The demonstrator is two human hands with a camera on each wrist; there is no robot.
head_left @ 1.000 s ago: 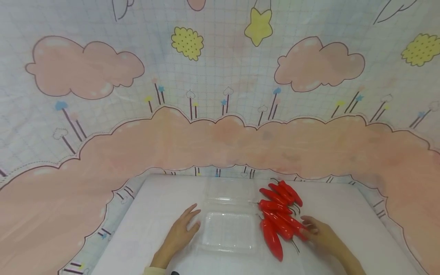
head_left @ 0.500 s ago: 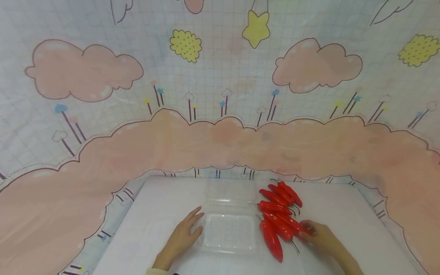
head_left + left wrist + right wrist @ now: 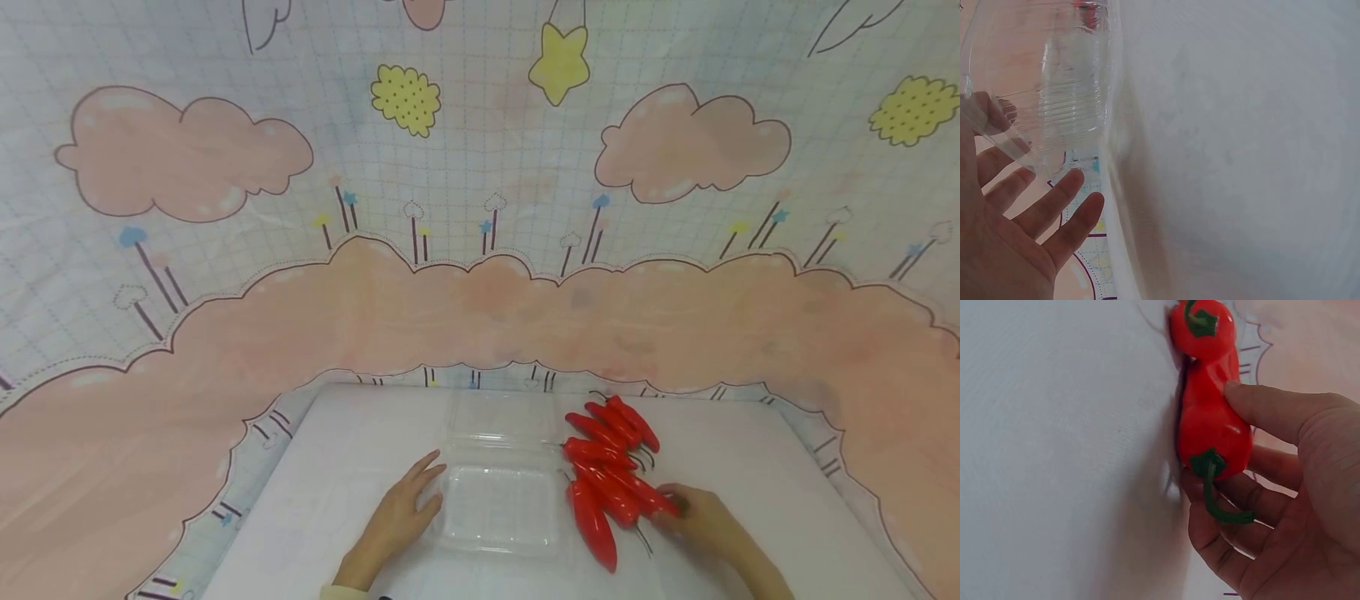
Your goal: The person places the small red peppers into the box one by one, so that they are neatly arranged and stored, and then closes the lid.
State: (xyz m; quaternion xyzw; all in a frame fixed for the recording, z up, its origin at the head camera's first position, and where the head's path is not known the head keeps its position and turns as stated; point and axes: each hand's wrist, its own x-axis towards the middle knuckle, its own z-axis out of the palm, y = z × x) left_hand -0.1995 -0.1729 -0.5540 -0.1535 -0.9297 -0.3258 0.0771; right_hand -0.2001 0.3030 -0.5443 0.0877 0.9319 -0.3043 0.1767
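Observation:
A clear plastic clamshell box [image 3: 501, 543] lies unfolded on the white table. My left hand [image 3: 397, 510] is at its left side, fingers spread and relaxed, with fingertips right at the box's edge. In the left wrist view, some fingers [image 3: 999, 159] show through the clear plastic [image 3: 1075, 103]. To the right of the box, several glossy red chili peppers [image 3: 600, 450] lie in a loose row. My right hand [image 3: 701, 512] pinches one red chili pepper [image 3: 1215, 431] between thumb and fingers. That pepper's green stem [image 3: 1216, 503] curves down over the palm side.
The white table [image 3: 315, 475] reaches back to a cloth backdrop [image 3: 487, 317] printed with clouds and stars. A separate red chili pepper [image 3: 592, 521] lies at the front of the row, near the box's right edge.
My left hand has come slightly right, closer to the box. The right fingers have drawn in on the chili pepper, whose near end has shifted slightly right. The other peppers and box stay put.

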